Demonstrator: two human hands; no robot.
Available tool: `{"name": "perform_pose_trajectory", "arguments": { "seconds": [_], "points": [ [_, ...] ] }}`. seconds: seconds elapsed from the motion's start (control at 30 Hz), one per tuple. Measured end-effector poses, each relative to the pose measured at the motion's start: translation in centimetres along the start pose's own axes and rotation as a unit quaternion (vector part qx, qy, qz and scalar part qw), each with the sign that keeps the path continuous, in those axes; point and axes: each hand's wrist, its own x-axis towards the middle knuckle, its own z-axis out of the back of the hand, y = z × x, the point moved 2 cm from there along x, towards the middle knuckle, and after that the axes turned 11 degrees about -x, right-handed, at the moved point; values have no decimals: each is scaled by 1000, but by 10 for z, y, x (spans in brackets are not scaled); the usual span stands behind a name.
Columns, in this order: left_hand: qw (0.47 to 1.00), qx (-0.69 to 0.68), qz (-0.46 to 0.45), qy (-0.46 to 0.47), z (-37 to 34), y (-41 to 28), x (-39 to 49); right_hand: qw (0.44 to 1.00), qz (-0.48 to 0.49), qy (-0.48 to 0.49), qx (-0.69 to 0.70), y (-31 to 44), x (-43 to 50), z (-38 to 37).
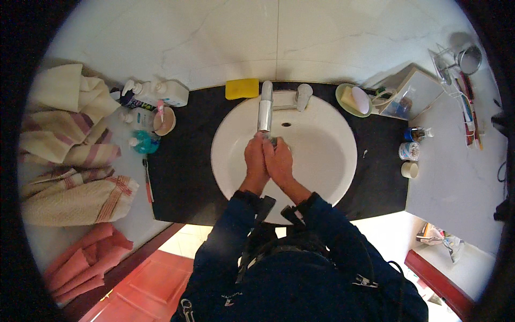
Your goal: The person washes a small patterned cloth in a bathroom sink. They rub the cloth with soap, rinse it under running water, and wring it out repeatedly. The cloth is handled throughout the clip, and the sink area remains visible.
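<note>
My left hand (256,157) and my right hand (278,158) are pressed together over the white washbasin (322,169). Their fingertips sit right below the spout of the chrome faucet (264,114). A small greenish patch shows by the right fingers; whether it is a held thing, water or part of the basin cannot be told. The fingers hide most of what lies between the palms. Behind the basin's rim, to the right of the spout, stands the faucet handle (304,94). The overflow hole (286,124) is visible in the basin wall.
A yellow sponge (242,89) lies behind the basin. On the left are pump bottles (173,92), a cup (165,120), a toothbrush (148,181) and hanging towels (80,197). A soap dish (342,90), a mirror (418,90) and a cotton swab tub (409,151) stand right.
</note>
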Motion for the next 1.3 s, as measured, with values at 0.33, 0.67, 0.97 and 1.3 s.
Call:
{"name": "perform_pose_trajectory", "arguments": {
  "seconds": [0.33,0.67,0.97,1.3],
  "points": [
    [987,-130,86,-30,-30,-12,-8,960,214,12,-179,9,26,13],
    [987,-145,73,-16,-21,5,-6,956,201,32,-211,-2,15,2],
    [987,-112,116,-12,-28,-2,-16,997,22,41,-69,20,17,22],
    [980,-157,125,3,12,-9,-8,982,163,-33,86,17,13,10]
  ]
}}
